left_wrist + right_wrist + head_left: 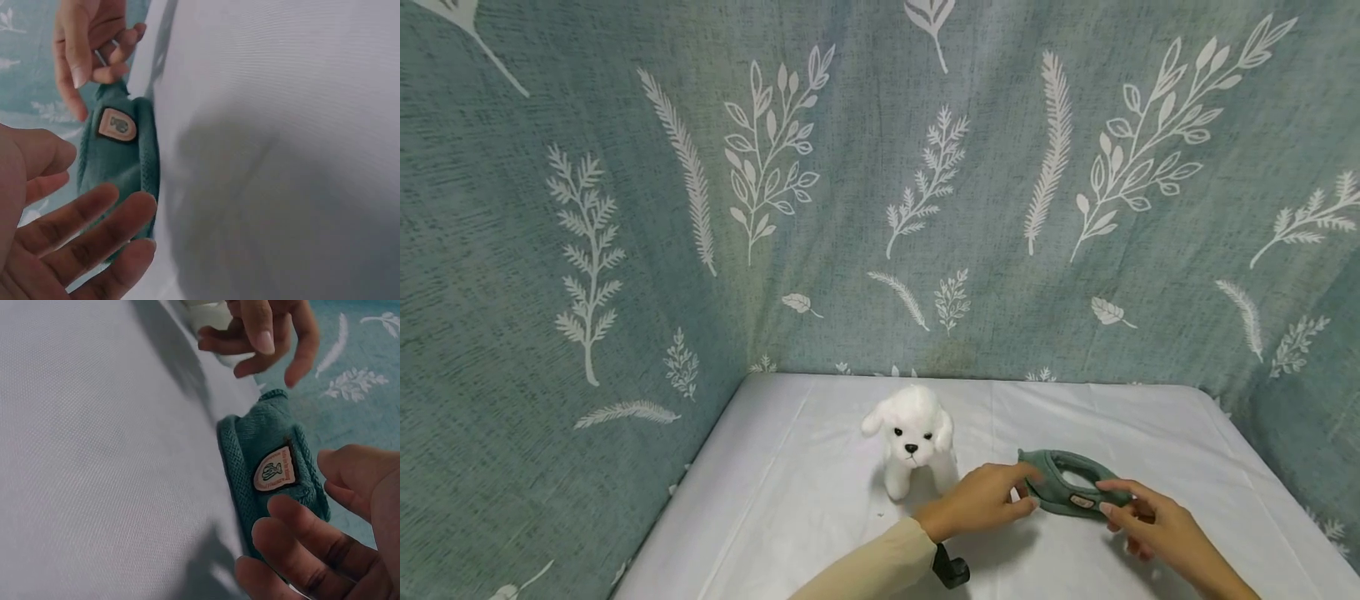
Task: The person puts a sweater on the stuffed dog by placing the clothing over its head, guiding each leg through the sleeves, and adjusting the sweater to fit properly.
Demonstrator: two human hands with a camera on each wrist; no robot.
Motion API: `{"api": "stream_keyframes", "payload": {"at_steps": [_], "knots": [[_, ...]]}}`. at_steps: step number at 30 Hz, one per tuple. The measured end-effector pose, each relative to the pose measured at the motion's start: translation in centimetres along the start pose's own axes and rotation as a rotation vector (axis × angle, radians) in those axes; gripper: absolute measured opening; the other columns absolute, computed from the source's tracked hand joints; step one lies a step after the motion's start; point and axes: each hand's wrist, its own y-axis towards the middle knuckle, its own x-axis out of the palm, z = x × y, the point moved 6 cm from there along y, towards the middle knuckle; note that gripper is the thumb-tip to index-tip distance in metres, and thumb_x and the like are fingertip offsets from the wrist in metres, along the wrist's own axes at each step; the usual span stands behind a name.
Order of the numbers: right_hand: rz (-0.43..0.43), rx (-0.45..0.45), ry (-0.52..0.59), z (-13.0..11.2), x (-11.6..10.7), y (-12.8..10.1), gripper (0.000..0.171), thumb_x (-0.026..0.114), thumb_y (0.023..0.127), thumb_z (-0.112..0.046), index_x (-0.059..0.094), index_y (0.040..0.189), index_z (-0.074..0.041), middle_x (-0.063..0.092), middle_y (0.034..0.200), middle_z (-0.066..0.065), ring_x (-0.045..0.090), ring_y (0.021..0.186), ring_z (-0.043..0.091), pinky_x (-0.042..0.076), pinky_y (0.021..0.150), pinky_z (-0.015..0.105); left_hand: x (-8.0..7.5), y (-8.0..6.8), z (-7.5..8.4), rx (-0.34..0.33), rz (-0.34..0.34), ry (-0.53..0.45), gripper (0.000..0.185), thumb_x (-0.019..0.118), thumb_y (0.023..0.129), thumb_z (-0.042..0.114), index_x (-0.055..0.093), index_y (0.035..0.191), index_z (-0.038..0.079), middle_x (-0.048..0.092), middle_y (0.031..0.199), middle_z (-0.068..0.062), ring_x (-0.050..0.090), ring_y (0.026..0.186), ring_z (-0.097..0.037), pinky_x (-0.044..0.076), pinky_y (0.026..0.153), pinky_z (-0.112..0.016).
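Note:
A green knitted garment [1051,493] with an oval opening lies on the white-covered table, and a small sewn patch [275,469] shows on its side. At its left end my left hand [981,500] reaches in, thumb and fingers parted; in the left wrist view those fingers [94,231] overlap the knit. My right hand [1161,525] is at the opposite end, index finger and thumb right at the edge. The right wrist view shows this thumb [350,465] and the fingers apart, on either side of the knit.
A white plush dog [913,442] stands on the table, left of the garment and just behind my left forearm. A black strap piece [951,568] hangs at the left wrist. Leaf-patterned teal fabric [850,208] walls the back and sides of the white table cover [760,500].

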Motion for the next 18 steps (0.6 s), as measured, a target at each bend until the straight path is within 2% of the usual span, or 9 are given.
{"api": "stream_keyframes", "payload": {"at_steps": [9,18], "knots": [[-0.036,-0.024,0.011,-0.1,0.1,0.3,0.066,0.065,0.101,-0.042,0.046,0.152,-0.006,0.073,0.092,0.010,0.063,0.066,0.028,0.056,0.057,0.042,0.7,1.7,0.0,-0.031,0.005,-0.010,0.032,0.059,0.107,0.031,0.060,0.137,0.021,0.073,0.101,0.012,0.058,0.074,0.010,0.046,0.065,-0.010],[-0.063,-0.060,0.012,-0.3,0.3,0.5,0.066,0.066,0.101,-0.038,0.044,0.151,-0.002,0.073,0.091,0.011,0.064,0.063,0.026,0.056,0.055,0.040,1.1,2.9,-0.1,-0.025,-0.009,-0.006,0.037,0.059,0.107,0.028,0.059,0.143,0.019,0.073,0.089,0.013,0.055,0.064,0.012,0.045,0.062,-0.009]]}}
